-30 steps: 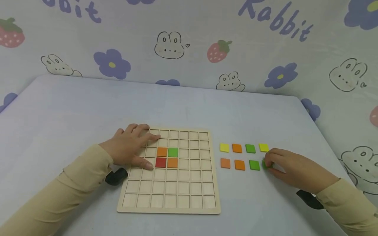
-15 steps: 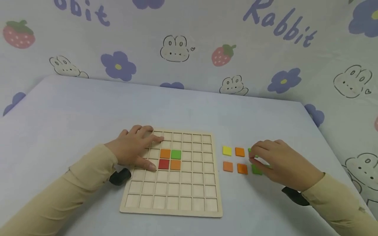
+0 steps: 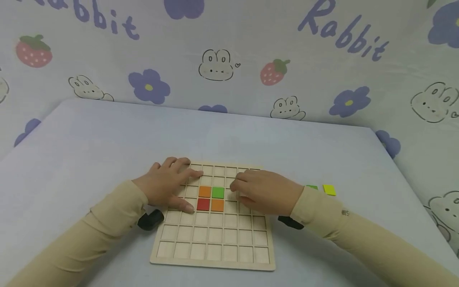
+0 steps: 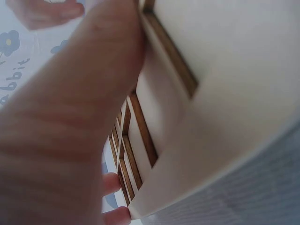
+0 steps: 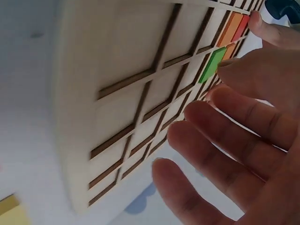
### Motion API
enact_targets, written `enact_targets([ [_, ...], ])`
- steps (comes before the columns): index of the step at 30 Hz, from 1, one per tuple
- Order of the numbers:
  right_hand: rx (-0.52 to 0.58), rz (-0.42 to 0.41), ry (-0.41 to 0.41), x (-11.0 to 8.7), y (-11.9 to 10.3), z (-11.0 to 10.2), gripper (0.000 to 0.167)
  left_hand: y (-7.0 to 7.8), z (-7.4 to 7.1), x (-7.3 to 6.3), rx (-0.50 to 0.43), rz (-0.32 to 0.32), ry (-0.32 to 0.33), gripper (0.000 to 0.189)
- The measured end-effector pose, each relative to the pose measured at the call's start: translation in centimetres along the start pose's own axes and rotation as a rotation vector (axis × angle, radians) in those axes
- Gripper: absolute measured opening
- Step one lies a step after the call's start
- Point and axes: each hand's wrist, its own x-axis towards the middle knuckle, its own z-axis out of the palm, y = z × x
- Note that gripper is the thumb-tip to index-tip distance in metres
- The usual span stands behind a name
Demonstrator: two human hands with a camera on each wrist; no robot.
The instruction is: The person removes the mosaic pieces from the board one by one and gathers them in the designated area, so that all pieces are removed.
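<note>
My left hand (image 3: 166, 184) rests with spread fingers on the left side of a wooden grid board (image 3: 211, 266). Near its thumb, four squares of the grid hold tiles: an orange tile (image 3: 204, 191), a green tile (image 3: 218, 193), a red tile (image 3: 203, 204) and a second orange tile (image 3: 217, 205). Just right of the green tile, my right hand (image 3: 267, 192) is over the board. Its fingers are loosely bent and apart in the right wrist view, the thumb (image 5: 251, 65) close to the green tile (image 5: 212, 64). No tile shows between its fingertips.
Right of the board lie a loose green tile (image 3: 312, 187) and a yellow tile (image 3: 329, 189). My right hand and sleeve (image 3: 319, 211) hide the area around them. A patterned cloth (image 3: 244, 32) hangs behind the white table (image 3: 215, 133).
My right hand has moved left from the loose tiles at the right to over the board. My left hand stays on the board. The head view has shifted slightly.
</note>
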Motion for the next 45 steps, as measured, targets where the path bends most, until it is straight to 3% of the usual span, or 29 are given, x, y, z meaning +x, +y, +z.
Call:
enact_targets([
  [5,0.018,-0.003,-0.044,2.0,-0.3,0.1,0.020,0.2,-0.2,0.0,0.004,-0.004,-0.009,0.088],
  [14,0.002,-0.020,-0.038,3.6,-0.2,1.0,0.016,-0.1,-0.2,0.1,0.015,-0.009,-0.018,0.089],
  [31,0.040,-0.076,-0.083,4.1,-0.2,0.2,0.035,-0.3,-0.2,0.4,0.007,-0.013,-0.022,0.089],
  [38,0.065,-0.139,-0.044,3.7,0.1,0.2,0.030,-0.3,-0.1,0.5,0.009,-0.010,-0.019,0.090],
  [45,0.070,-0.137,-0.054,3.5,0.2,0.2,0.028,-0.3,-0.1,0.5,0.010,-0.026,-0.031,0.090],
])
